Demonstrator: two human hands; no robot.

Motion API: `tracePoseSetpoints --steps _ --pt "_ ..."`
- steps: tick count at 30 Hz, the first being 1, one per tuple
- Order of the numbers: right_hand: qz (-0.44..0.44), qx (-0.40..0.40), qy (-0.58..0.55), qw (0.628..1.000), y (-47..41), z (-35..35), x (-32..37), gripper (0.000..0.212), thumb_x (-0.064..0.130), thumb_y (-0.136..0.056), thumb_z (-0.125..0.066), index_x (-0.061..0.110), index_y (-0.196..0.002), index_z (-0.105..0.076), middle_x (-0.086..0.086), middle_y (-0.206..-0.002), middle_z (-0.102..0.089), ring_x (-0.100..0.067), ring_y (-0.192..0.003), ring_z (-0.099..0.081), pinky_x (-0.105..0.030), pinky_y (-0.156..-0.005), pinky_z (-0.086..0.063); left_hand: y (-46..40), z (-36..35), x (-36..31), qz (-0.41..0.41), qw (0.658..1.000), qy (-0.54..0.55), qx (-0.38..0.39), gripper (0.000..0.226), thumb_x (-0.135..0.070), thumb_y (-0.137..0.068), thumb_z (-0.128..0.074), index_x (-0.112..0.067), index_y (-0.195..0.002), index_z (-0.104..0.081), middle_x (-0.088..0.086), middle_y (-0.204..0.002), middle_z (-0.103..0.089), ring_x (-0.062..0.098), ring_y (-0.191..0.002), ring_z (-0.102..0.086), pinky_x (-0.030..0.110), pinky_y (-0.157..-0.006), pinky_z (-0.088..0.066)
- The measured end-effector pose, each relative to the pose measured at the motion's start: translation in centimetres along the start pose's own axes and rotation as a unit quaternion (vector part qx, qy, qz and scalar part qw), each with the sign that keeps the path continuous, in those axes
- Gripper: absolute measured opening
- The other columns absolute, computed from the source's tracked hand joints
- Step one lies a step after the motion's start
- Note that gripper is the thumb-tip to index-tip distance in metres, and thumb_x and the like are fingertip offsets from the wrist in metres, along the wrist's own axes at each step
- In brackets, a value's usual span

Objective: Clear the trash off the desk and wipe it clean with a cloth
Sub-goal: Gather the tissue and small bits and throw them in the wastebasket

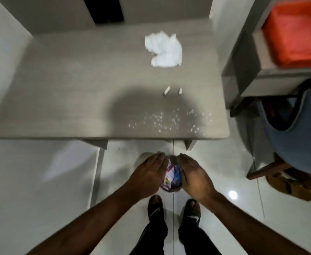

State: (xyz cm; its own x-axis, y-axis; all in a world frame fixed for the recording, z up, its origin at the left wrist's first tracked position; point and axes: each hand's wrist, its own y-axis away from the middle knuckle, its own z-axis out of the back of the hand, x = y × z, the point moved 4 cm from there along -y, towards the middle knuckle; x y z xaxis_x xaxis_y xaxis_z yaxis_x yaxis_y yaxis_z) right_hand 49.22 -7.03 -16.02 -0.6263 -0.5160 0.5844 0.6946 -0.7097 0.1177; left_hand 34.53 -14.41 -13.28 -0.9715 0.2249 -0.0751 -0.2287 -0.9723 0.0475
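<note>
My left hand (147, 174) and my right hand (195, 176) hover below the desk's front edge, palms flat and facing each other, fingers straight. Between them I see crumpled purple and blue wrappers (172, 176), lying in what looks like a small round bin (169, 189) on the floor; neither hand visibly grips them. On the grey desk (68, 89) lies a crumpled white cloth (163, 49) at the back right. Two small white scraps (173, 91) sit nearer the middle, and scattered white crumbs (169, 120) lie near the front right edge.
A shelf unit with an orange bag (296, 32) stands at the right. Below it is a blue chair (296, 137) with sandals (291, 183) on the floor. My feet in black slides (155, 208) stand on the glossy white tiles.
</note>
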Motion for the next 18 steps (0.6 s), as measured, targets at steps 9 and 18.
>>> tracePoseSetpoints --steps 9,18 --pt "0.111 -0.147 0.088 0.979 -7.3 18.2 9.1 0.057 0.005 -0.075 -0.08 -0.002 -0.129 -0.062 -0.022 -0.131 -0.064 -0.035 -0.121 -0.062 -0.04 -0.108 -0.037 -7.9 16.6 6.8 0.02 0.979 -0.048 -0.197 0.039 -0.001 -0.083 -0.051 0.014 -0.116 -0.065 0.034 -0.118 -0.066 0.045 -0.112 -0.065 0.052 -0.094 -0.056" --pt "-0.006 -0.094 0.127 0.987 -22.5 21.7 8.0 0.035 0.018 -0.094 -0.048 0.005 -0.125 -0.057 -0.015 -0.129 -0.06 -0.034 -0.123 -0.053 -0.04 -0.103 -0.047 -18.4 17.5 20.7 0.139 0.986 -0.078 -0.056 0.058 -0.004 -0.09 -0.043 0.006 -0.146 -0.031 0.032 -0.152 -0.031 0.046 -0.141 -0.032 0.046 -0.12 -0.026"
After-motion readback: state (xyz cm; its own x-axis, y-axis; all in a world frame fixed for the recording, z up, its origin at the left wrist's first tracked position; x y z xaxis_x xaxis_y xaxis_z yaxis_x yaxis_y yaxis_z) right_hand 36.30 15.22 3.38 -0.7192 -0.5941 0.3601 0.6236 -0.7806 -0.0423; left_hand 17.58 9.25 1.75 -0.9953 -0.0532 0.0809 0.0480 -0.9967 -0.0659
